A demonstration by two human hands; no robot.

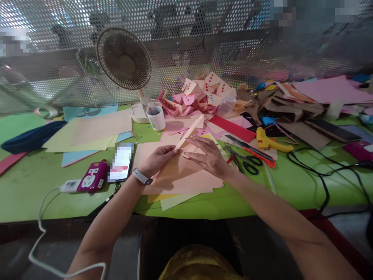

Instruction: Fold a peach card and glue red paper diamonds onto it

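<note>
My left hand (159,160), with a watch on the wrist, pinches a folded piece of pale peach paper (194,127) between thumb and fingers. From the other side, my right hand (208,154) grips the same piece, its fingers bent over the lower part. The narrow folded end points up and away from me. Beneath both hands lies a stack of peach sheets (186,184), with yellow edges showing under it. Scissors (250,163) and an orange box cutter (259,153) lie to the right of my right hand.
A phone (121,161) and a purple power strip (92,177) lie at left. Behind stand a fan (124,60) and a white mug (156,118). A heap of folded dotted paper (201,91) sits at the back; a yellow glue gun (271,142) and black cables (323,182) lie right.
</note>
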